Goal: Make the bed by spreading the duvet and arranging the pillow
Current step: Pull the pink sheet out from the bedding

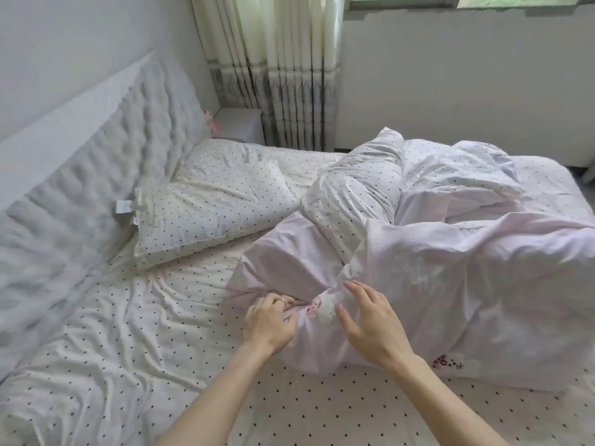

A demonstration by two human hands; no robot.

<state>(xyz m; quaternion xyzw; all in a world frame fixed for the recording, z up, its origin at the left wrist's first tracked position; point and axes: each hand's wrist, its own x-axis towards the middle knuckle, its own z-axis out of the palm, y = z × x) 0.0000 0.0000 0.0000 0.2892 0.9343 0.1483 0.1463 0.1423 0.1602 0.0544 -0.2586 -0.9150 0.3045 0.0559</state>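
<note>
Nearest, 6 o'clock: sheet (128, 333), white with small dark dots; lies smooth along the near edge and heavily creased toward 8 o'clock.

Just beyond, centre: left hand (269, 323), ring (281, 300) on one finger; grips a fold of the duvet, fingers curled into the cloth.

Beside it, toward 3 o'clock: right hand (373, 326); sits at the duvet's surface, contact unclear, fingers spread wide and slightly bent, holding nothing.

Between the hands: embroidered patch (322, 307), pink and white, on the duvet's near fold.

Centre to 3 o'clock: duvet (450, 268), pale pink outside, dotted on the reverse; lies bunched in a twisted heap over that half of the bed.

At 10 o'clock from the heap: pillow (209, 207), dotted; lies flat and askew, near corner just beside the duvet, white tag (124, 207) at its 9 o'clock end.

From 8 to 10 o'clock: headboard (80, 175), quilted, pale grey, under a plain white top rail.

At 11 o'clock, in the corner: white bedside cabinet (238, 123).

At 12 o'clock: curtain (283, 75), cream, pleated, with a grey patterned band.

From 1 to 2 o'clock: white wall (450, 75); above it, window (450, 0) at the top edge.
</note>
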